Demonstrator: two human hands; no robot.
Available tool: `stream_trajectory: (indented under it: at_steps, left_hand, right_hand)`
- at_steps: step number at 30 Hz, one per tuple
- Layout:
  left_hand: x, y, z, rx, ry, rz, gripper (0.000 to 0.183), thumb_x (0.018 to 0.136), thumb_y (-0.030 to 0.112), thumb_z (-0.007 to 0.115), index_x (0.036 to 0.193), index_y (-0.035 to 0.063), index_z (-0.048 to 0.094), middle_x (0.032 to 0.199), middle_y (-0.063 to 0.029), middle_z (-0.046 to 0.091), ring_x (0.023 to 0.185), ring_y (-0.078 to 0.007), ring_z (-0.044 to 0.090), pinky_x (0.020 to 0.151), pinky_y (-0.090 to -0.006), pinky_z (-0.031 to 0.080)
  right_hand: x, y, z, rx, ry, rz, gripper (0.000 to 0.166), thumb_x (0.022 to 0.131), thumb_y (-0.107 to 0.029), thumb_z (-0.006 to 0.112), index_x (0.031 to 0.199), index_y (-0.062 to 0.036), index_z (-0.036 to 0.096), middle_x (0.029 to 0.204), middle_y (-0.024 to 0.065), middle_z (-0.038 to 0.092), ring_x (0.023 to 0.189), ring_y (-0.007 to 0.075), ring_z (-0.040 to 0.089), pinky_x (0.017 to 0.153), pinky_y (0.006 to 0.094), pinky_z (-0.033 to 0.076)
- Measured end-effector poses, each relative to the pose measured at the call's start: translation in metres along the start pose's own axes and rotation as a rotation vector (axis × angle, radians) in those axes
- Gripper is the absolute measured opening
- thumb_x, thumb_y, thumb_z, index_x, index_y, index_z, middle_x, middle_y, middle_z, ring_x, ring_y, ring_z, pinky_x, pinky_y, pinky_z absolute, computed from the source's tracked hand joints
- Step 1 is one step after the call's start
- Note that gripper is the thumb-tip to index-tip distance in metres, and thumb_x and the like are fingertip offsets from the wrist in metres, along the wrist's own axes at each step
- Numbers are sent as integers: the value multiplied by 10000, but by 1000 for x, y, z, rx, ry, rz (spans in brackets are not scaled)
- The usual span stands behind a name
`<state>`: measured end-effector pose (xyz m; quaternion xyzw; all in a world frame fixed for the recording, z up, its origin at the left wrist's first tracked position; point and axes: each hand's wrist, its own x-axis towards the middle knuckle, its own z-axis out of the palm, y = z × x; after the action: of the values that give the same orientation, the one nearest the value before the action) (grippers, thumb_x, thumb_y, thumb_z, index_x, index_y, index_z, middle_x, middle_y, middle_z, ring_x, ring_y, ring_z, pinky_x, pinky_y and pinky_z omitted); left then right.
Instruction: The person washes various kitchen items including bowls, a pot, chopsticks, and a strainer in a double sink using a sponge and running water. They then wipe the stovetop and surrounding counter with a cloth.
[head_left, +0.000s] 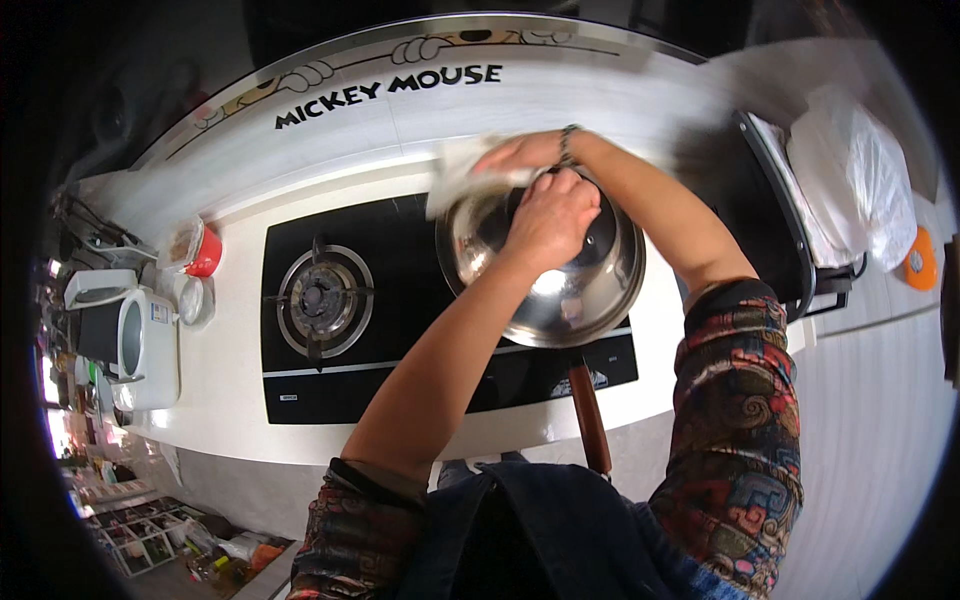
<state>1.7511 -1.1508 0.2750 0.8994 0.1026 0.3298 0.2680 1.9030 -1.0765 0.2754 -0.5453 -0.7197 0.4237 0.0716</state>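
A pan with a shiny metal lid (555, 300) stands over the right side of the black gas hob (405, 262), its brown handle (589, 420) pointing towards me. My left hand (553, 217) is closed on top of the lid, seemingly around its knob, which the fingers hide. Behind it, my right hand (517, 154), with a dark bracelet at the wrist, presses on a pale cloth (463, 176) at the lid's far left rim. The cloth is blurred.
An uncovered burner (319, 294) with a pan support is on the left. Beyond it stand a red-sided tub (202, 251), a glass jar (193, 300) and a white appliance (146, 349). At the right are a black appliance (757, 210), a plastic bag (862, 180) and an orange object (919, 259).
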Motion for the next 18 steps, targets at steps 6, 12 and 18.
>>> stream_trajectory:
  at_steps: [6, 12, 18]
  left_hand:
    - [0, -3, 4, 70, -45, -71, 120, 808, 189, 505, 908, 124, 520, 967, -82, 475, 931, -297, 445, 796, -378, 384]
    - [11, -15, -4, 70, -243, -127, 301, 864, 306, 332, 997, 120, 527, 1057, -95, 475, 1008, -275, 416, 899, -364, 314]
    - [30, -36, 0, 144, -480, -18, 351, 872, 338, 299, 998, 92, 516, 1078, -110, 481, 1054, -270, 390, 926, -347, 271]
  right_hand:
    - [-132, 51, 69, 329, 711, 172, 484, 906, -364, 301, 1273, -54, 355, 1294, 89, 377, 1178, 175, 351, 997, 295, 246]
    - [-163, 7, 221, -462, 1086, 202, 333, 812, -188, 465, 1108, -43, 507, 1226, 192, 413, 1201, 323, 318, 1012, 406, 213]
    - [-103, -101, 218, -750, 705, -248, 351, 737, -278, 550, 1069, -162, 555, 1201, 32, 465, 1166, 222, 363, 1006, 410, 219]
